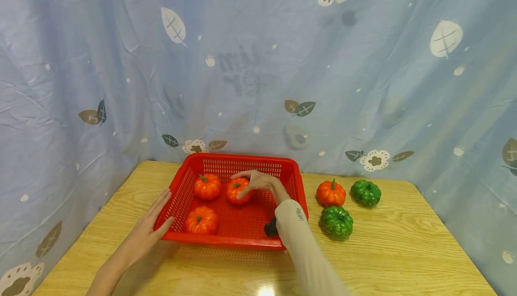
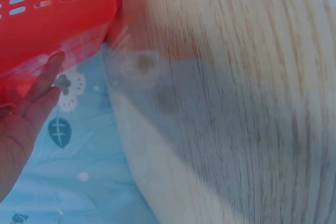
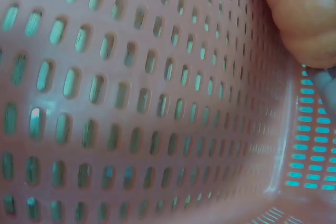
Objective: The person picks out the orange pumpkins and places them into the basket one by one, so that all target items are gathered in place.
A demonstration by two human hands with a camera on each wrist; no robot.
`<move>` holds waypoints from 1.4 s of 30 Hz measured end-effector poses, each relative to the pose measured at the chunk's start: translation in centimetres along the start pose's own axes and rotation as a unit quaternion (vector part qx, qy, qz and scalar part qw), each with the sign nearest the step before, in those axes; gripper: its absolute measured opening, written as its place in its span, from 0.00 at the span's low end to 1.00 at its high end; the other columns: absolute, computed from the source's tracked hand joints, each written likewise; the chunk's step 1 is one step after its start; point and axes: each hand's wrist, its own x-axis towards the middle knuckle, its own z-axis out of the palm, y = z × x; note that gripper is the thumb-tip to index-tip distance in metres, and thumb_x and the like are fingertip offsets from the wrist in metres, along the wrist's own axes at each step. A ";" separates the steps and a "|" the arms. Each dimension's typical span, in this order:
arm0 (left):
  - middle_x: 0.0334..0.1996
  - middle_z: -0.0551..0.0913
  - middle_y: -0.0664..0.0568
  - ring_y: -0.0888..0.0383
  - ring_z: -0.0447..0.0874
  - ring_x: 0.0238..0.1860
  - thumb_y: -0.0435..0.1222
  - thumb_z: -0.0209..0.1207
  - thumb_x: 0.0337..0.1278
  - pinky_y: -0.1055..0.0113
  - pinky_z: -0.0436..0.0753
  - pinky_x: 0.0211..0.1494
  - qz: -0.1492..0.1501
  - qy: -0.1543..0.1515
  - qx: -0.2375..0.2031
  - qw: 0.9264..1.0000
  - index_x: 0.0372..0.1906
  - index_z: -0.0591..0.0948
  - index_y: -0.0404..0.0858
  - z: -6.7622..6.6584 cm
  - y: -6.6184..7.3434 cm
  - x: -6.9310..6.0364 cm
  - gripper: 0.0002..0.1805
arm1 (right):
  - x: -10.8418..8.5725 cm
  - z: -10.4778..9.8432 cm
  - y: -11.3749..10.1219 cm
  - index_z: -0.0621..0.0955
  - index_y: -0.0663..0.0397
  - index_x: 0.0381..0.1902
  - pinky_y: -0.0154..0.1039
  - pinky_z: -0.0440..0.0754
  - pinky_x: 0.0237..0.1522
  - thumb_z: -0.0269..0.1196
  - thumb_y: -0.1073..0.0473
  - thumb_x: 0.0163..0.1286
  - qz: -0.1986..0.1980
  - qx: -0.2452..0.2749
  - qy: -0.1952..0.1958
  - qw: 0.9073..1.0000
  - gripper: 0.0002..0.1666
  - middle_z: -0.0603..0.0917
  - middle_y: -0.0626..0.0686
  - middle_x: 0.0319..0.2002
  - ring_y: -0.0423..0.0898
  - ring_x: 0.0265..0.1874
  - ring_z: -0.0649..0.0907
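Head view showed a red basket [image 1: 226,241] on a wooden counter [image 1: 404,242], a patterned blue curtain [image 1: 242,67] hanging behind. Two orange pumpkins [image 1: 202,220] sat in the basket's left part; right of the basket, a third orange pumpkin [image 1: 331,194] and two green pumpkins [image 1: 336,222] lay on the counter. A black object [image 1: 270,228], perhaps something worn at the wrist, showed beside the pale sleeve [image 1: 311,251], which hid part of the basket's right side. The right arm reached forward over the front rim; the left came in from the near left. The right hand [image 1: 260,183] was curled round the held pumpkin [image 1: 234,193] inside the basket, thumb nearest. The left hand [image 1: 146,226], fingers straight, rested against the basket's left side.
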 end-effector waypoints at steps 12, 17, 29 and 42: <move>0.73 0.53 0.38 0.33 0.53 0.69 0.36 0.56 0.66 0.89 0.43 0.57 0.018 0.012 0.001 1.000 0.73 0.56 0.32 0.2 0.0 0.1 0.35 | -0.4 0.4 -0.5 0.75 0.46 0.65 0.42 0.74 0.55 0.76 0.62 0.51 0.022 -0.124 0.042 0.991 0.42 0.72 0.53 0.61 0.48 0.53 0.74; 0.73 0.54 0.38 0.33 0.53 0.68 0.36 0.56 0.66 0.89 0.44 0.57 0.015 0.014 0.006 1.000 0.73 0.56 0.32 0.2 0.0 0.1 0.35 | -0.5 0.5 -0.6 0.74 0.48 0.65 0.43 0.73 0.57 0.76 0.64 0.50 0.015 -0.141 0.051 0.989 0.42 0.73 0.55 0.61 0.49 0.55 0.73; 0.73 0.53 0.38 0.33 0.53 0.68 0.37 0.55 0.67 0.89 0.44 0.56 0.009 0.010 0.004 1.000 0.73 0.56 0.32 0.0 0.4 0.1 0.36 | -1.0 0.1 -0.2 0.78 0.50 0.61 0.44 0.74 0.56 0.73 0.69 0.47 0.008 -0.057 0.069 0.996 0.39 0.77 0.53 0.56 0.47 0.50 0.76; 0.72 0.54 0.35 0.31 0.53 0.68 0.36 0.56 0.66 0.90 0.43 0.56 0.016 0.010 0.002 1.000 0.73 0.56 0.30 0.0 0.4 0.1 0.36 | -1.0 0.3 -0.7 0.79 0.52 0.60 0.45 0.71 0.60 0.75 0.66 0.48 0.002 -0.085 0.095 0.992 0.37 0.79 0.53 0.56 0.47 0.52 0.76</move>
